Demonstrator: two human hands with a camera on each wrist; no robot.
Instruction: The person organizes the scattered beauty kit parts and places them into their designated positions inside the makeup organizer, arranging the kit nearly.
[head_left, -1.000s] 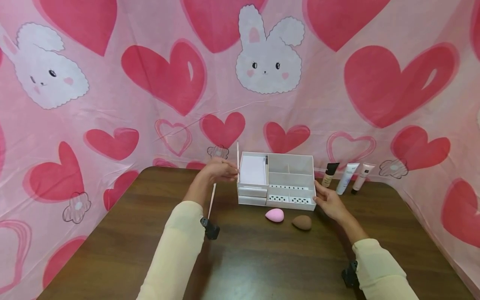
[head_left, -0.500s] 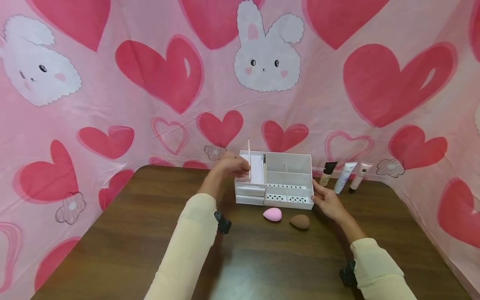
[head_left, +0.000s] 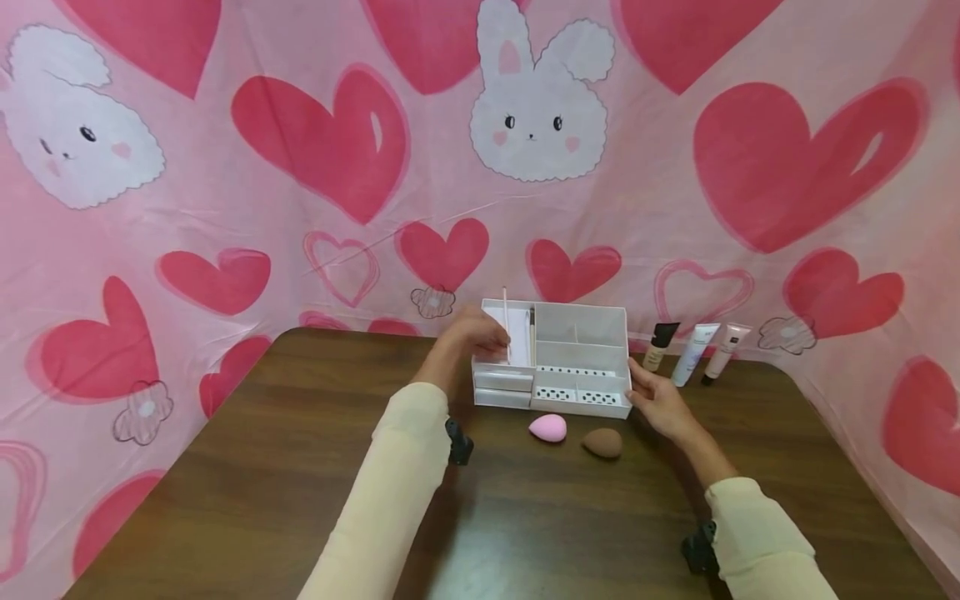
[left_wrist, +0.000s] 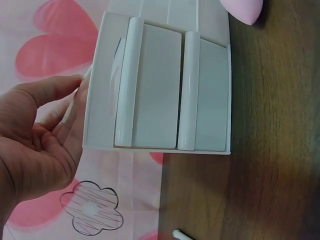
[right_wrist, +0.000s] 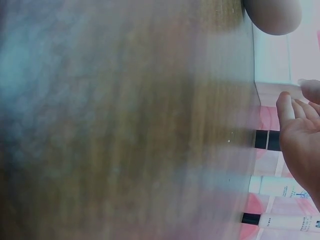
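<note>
In the head view, my left hand [head_left: 477, 332] pinches a slender pale pink stick, like a thin makeup brush [head_left: 506, 321], upright over the back left compartment of a white makeup organizer [head_left: 581, 358]. The left wrist view has that hand behind the two front drawers [left_wrist: 155, 90], which hide part of the stick. A thin dark-topped brush [head_left: 532, 337] stands at that compartment's right side. With its fingers fairly straight, my right hand [head_left: 660, 406] touches the organizer's right side, the thumb near the front corner.
A pink makeup sponge [head_left: 548, 428] and a brown one [head_left: 602, 443] lie before the organizer. To its right stand a black-capped tube [head_left: 660, 347], a white tube [head_left: 695, 356] and a pink tube [head_left: 725, 356]. A white stick tip [left_wrist: 181, 234] shows on the table [head_left: 300, 467].
My left hand has brought the pink stick rightward from the organizer's left edge to over the compartment, then slightly lower. My right hand has stayed at the organizer's right side.
</note>
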